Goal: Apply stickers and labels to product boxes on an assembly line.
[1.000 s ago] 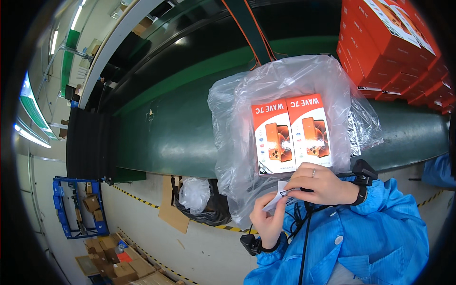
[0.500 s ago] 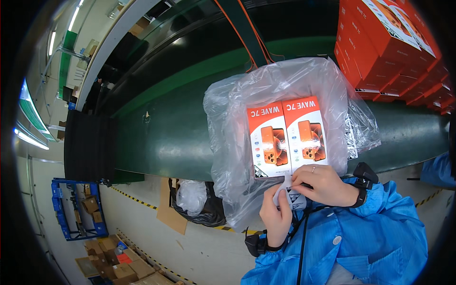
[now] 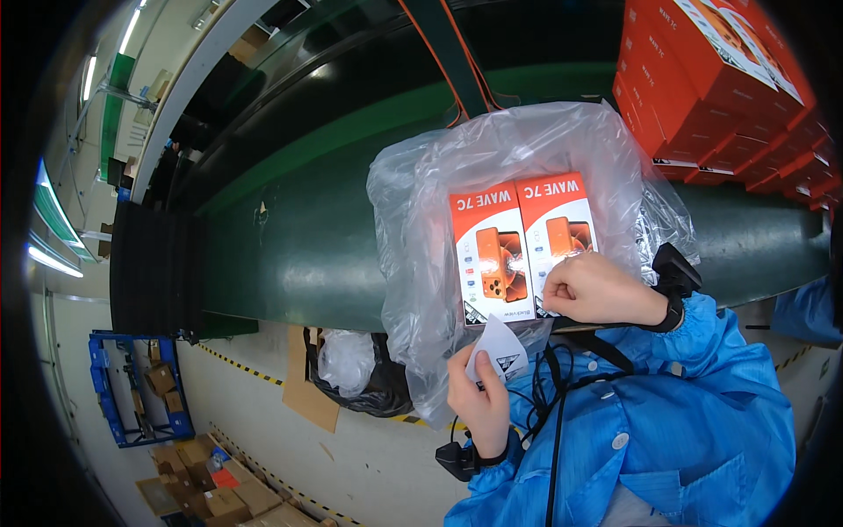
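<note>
Two phone boxes, white with orange tops and a phone picture, lie side by side in a clear plastic bag (image 3: 408,237). The left box (image 3: 509,303) bears a black-and-white corner sticker (image 3: 474,314) at its near left corner. Over the near part of the right box (image 3: 553,186) is my right hand (image 3: 601,290), fingers pinched at a similar sticker (image 3: 544,309) on that box's near left corner. Nearer me, my left hand (image 3: 479,400) grips a curled white sticker sheet (image 3: 502,344) with black printed marks between thumb and fingers.
Stacked orange boxes (image 3: 685,97) stand at the far right on the green work surface (image 3: 299,255). Below its edge is a black bag with clear plastic (image 3: 347,360) beside cardboard. A blue rack (image 3: 140,386) and cartons (image 3: 224,505) stand on the floor at left.
My right hand has left the sticker sheet and moved forward onto the right box, where a corner sticker now shows. My left hand has shifted left and nearer me with the sheet.
</note>
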Demonstrator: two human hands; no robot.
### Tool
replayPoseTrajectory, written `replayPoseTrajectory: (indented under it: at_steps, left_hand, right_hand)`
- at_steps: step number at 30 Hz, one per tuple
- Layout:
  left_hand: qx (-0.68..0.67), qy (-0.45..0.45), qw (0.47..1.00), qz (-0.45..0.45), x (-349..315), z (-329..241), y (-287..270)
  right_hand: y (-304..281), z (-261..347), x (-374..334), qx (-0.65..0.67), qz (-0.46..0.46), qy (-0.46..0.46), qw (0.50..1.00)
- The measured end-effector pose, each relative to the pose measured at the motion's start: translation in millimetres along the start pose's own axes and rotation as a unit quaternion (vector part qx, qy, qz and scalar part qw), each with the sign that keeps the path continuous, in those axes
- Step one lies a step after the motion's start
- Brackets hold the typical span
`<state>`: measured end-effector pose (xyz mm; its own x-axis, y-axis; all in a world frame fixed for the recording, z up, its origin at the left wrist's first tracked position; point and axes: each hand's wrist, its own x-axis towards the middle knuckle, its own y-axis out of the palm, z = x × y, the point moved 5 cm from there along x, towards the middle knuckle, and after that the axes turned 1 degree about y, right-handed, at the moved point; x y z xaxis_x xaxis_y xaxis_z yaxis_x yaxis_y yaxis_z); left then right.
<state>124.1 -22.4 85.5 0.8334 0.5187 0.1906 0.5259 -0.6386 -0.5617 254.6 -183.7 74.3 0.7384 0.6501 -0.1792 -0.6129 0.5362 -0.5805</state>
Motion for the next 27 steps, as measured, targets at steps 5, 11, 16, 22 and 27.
replayPoseTrajectory:
  at_steps: [5,11,16,22,27]
  left_hand:
    - [-0.001,-0.003,1.000,0.006,-1,2,0]
    - [-0.002,0.003,1.000,-0.005,-1,0,-1]
    - [-0.038,-0.002,0.999,-0.004,-1,8,-7]
    - [-0.474,-0.104,0.874,0.024,19,32,-6]
    - [-0.267,-0.080,0.959,0.046,36,55,29]
  right_hand:
    - [2,-1,2,-0.016,-0.005,-0.007,1.000]
    - [3,1,0,-0.037,-0.008,-0.015,0.999]
    - [-5,2,-5,-0.078,-0.080,-0.056,0.992]
    - [-17,-13,-50,0.161,-0.147,0.004,0.976]
    - [6,-32,-87,0.140,-0.250,-0.004,0.958]
